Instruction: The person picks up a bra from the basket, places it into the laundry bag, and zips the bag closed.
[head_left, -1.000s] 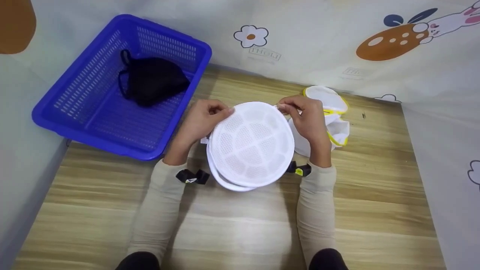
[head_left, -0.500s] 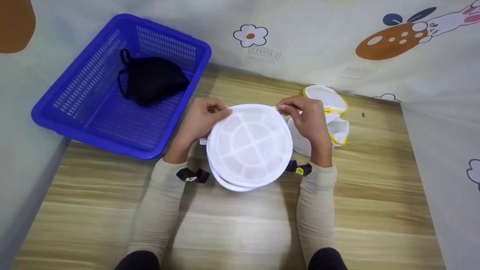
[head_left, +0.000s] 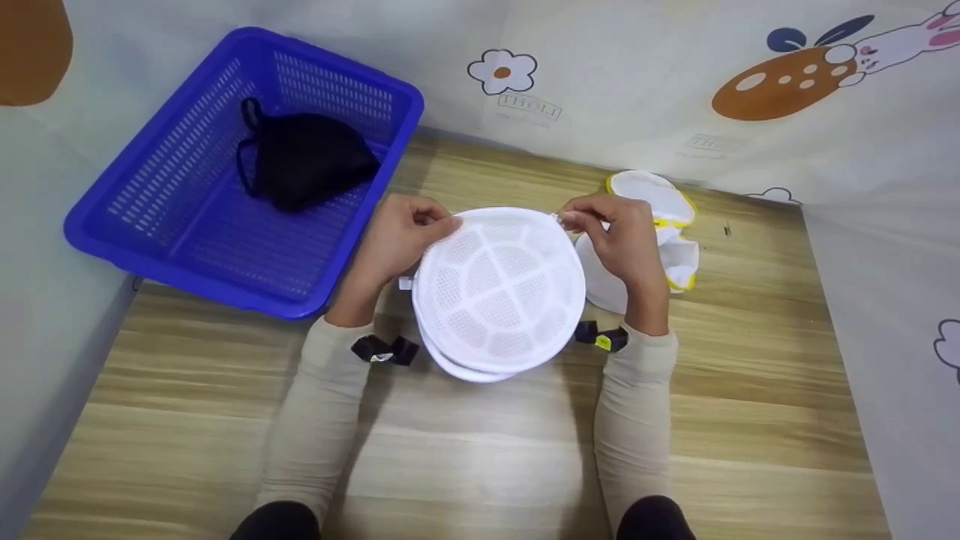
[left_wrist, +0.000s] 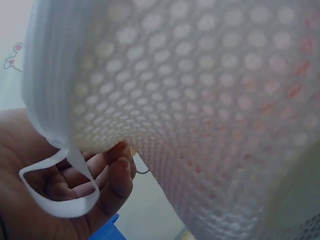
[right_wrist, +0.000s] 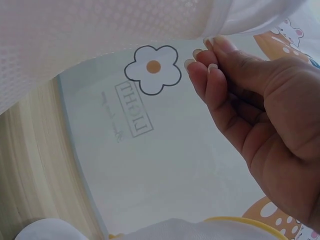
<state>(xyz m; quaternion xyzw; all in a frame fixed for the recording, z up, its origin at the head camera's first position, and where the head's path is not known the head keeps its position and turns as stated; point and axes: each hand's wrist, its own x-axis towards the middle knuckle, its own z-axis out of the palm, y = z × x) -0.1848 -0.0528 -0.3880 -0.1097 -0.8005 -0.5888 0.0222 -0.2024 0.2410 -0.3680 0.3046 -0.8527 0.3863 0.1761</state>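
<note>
In the head view a round white mesh laundry bag is held up before the person, its ribbed disc face toward the camera. My left hand pinches its upper left rim between thumb and fingers. A small white loop hangs from the bag's band beside the left palm. At the upper right rim my right hand pinches a small piece at the edge; the right wrist view has the thumb and fingertips meeting at the band. Whether that piece is a zipper pull is too small to tell.
A blue plastic basket with a black cloth item with loops inside stands at the left. Behind the right hand lie white mesh pieces with yellow trim on the wood-grain surface. A printed white sheet rises behind.
The bag's face has turned and shifted slightly, its top edge a little lower. The right hand has moved slightly right in the last half second. Both hands keep their pinch.
</note>
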